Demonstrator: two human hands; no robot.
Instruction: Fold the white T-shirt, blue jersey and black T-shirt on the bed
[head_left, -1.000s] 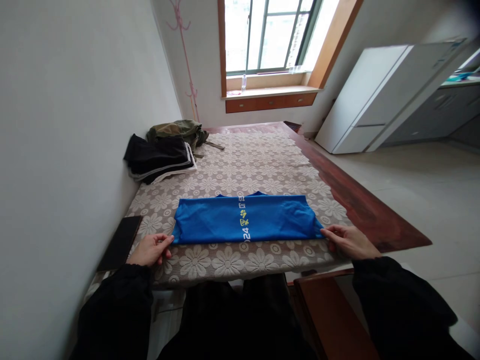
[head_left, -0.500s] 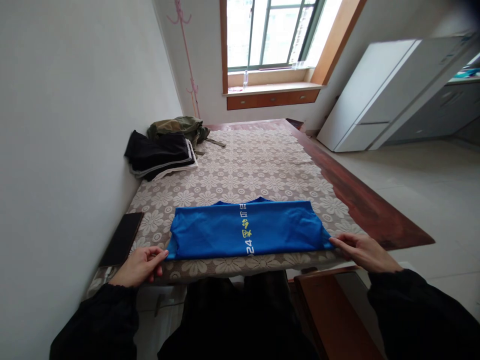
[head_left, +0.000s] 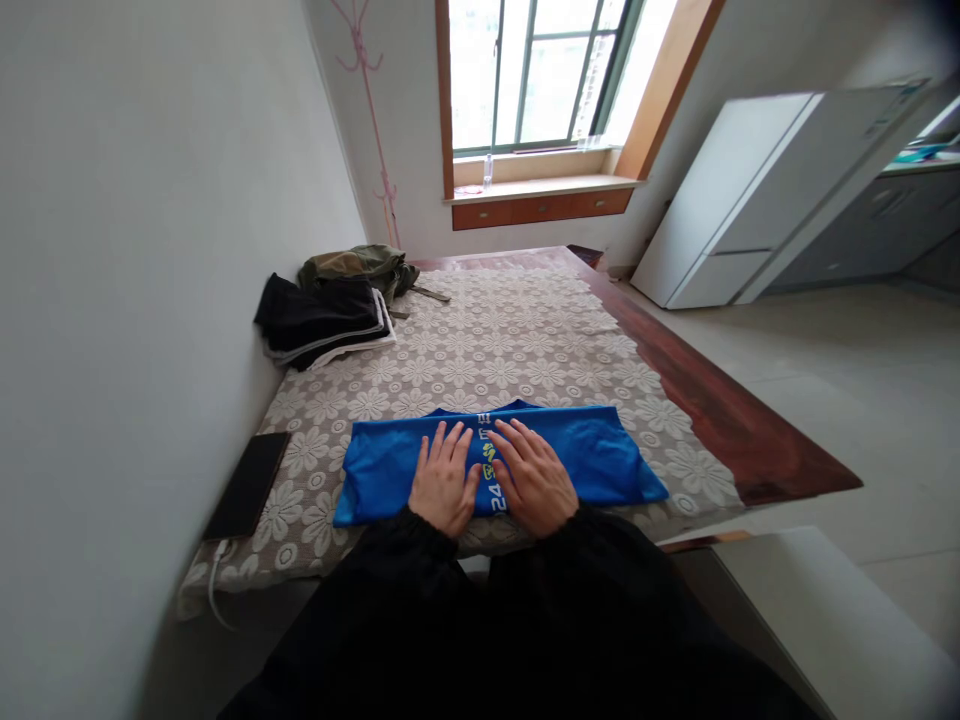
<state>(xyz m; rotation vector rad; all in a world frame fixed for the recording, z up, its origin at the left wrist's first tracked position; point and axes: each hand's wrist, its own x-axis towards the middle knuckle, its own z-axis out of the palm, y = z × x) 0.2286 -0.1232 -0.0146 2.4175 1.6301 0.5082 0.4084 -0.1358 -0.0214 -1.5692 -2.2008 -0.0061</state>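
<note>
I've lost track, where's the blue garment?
In the head view, the blue garment lies centrally at the near end of the tablecloth, beneath the left hand and right hand.

Everything is viewed from the person's head, facing forward and down; the blue cloth [head_left: 607, 460] is framed near, the window [head_left: 551, 85] far beyond the table [head_left: 750, 445].

a home: fridge [head_left: 765, 190], lace tablecloth [head_left: 510, 335]

The blue cloth [head_left: 397, 460] looks smooth, with a soft shine. The tablecloth [head_left: 457, 370] is bumpy, dull lace. The desk [head_left: 757, 450] looks like smooth wood with a little gloss. The black clothes [head_left: 322, 312] look dull and soft, and the green bag [head_left: 356, 263] is dull cloth too. The window [head_left: 471, 80] is glass.
</note>
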